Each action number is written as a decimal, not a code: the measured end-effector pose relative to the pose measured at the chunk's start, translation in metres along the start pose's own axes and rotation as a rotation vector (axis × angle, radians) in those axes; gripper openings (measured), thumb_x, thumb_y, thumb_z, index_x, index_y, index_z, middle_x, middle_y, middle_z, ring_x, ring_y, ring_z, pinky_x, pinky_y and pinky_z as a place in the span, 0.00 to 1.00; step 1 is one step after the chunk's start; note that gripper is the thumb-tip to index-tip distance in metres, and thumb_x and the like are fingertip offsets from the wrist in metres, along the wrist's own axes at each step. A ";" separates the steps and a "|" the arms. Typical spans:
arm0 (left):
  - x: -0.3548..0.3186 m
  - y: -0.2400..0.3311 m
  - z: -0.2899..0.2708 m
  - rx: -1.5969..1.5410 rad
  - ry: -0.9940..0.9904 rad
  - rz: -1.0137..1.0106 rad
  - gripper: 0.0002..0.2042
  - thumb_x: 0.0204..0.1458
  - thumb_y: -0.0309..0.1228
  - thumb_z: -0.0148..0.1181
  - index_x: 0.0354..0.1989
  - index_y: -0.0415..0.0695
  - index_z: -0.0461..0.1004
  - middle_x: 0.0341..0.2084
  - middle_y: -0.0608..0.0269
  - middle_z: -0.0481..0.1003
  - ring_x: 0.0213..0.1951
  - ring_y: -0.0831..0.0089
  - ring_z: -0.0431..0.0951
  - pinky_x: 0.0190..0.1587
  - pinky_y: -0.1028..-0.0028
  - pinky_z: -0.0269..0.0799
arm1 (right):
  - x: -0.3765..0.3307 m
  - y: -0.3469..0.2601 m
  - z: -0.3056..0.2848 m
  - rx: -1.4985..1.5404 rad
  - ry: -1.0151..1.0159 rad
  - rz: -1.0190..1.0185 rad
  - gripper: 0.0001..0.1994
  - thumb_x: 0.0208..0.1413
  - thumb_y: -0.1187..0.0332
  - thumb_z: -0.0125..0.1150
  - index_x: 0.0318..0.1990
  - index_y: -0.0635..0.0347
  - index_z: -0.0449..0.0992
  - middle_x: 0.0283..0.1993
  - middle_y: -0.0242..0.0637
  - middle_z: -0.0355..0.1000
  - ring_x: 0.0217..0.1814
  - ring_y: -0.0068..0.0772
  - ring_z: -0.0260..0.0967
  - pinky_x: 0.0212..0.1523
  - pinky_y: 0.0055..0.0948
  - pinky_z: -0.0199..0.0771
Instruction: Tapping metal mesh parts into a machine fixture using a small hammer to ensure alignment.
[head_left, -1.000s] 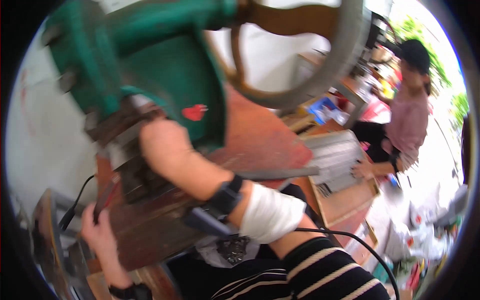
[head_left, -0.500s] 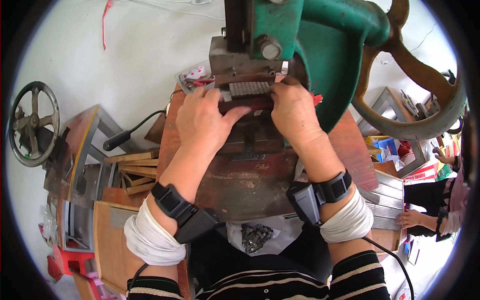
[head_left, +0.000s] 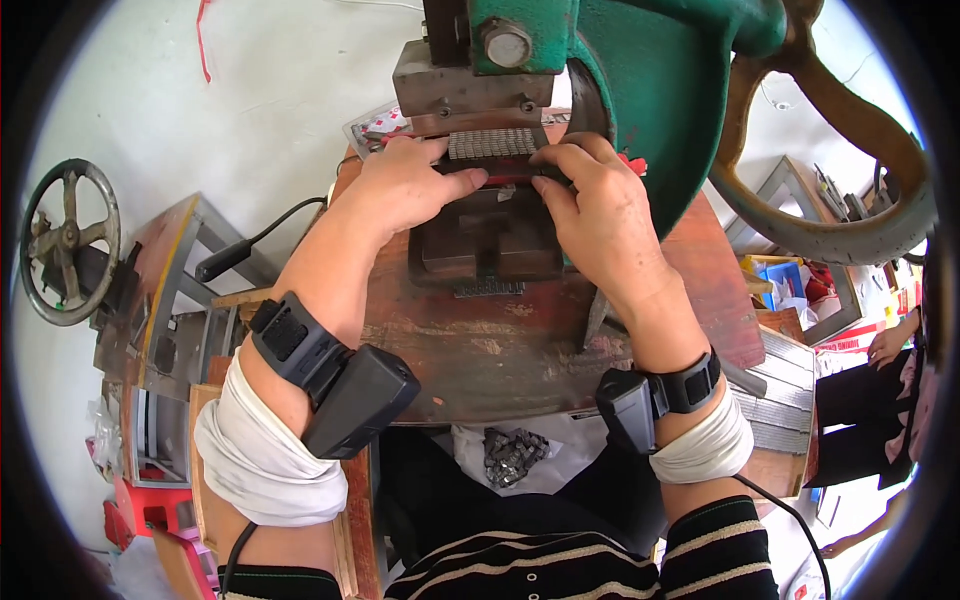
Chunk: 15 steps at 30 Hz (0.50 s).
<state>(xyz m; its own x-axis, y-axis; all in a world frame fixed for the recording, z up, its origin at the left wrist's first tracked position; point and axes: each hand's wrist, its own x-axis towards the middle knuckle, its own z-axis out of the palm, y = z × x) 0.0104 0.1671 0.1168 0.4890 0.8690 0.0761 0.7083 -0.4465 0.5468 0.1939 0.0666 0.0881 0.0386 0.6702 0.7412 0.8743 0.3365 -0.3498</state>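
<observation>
A grey metal plate covered in rows of small raised segments lies at the mouth of a green press, under its steel upper block. Around the plate's left end curls my left hand, fingers at its edge and thumb on the dark bar along its near side. My right hand grips the right end the same way, its fingertips partly hidden. Below the bar sits the dark lower block of the press, on a worn wooden table.
A pile of small metal pieces lies on white sheeting at my lap. At the right are the press's large wheel, a board of metal strips and another person's hand. A black-handled lever and a handwheel stand left.
The view has shifted, so the press sits higher. My right thumb has come away from the fingers, down to the bar. At the right, the other person's hand has left the board of strips.
</observation>
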 end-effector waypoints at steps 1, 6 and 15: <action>-0.001 0.000 0.001 0.052 0.028 0.008 0.22 0.55 0.40 0.63 0.52 0.37 0.75 0.44 0.53 0.79 0.45 0.62 0.77 0.52 0.68 0.68 | -0.001 0.000 -0.004 0.036 -0.019 -0.008 0.09 0.52 0.72 0.63 0.42 0.62 0.78 0.47 0.50 0.73 0.44 0.56 0.74 0.45 0.45 0.76; -0.034 0.012 0.046 0.319 0.517 -0.013 0.27 0.58 0.50 0.57 0.55 0.39 0.75 0.61 0.48 0.68 0.61 0.43 0.64 0.60 0.54 0.64 | -0.007 -0.001 -0.040 0.147 -0.001 -0.042 0.09 0.50 0.75 0.65 0.39 0.63 0.79 0.41 0.47 0.75 0.41 0.52 0.74 0.42 0.39 0.76; -0.016 0.004 0.025 0.284 0.256 -0.097 0.32 0.55 0.60 0.53 0.59 0.49 0.73 0.65 0.53 0.63 0.67 0.47 0.57 0.61 0.37 0.54 | -0.013 -0.002 -0.096 0.182 0.012 -0.018 0.08 0.51 0.79 0.65 0.40 0.66 0.78 0.42 0.43 0.74 0.34 0.37 0.74 0.35 0.29 0.74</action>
<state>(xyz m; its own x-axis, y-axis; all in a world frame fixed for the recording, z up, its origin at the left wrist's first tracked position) 0.0179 0.1461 0.0969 0.2951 0.9192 0.2607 0.8752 -0.3695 0.3122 0.2380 -0.0064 0.1343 0.0304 0.6558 0.7543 0.7732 0.4628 -0.4335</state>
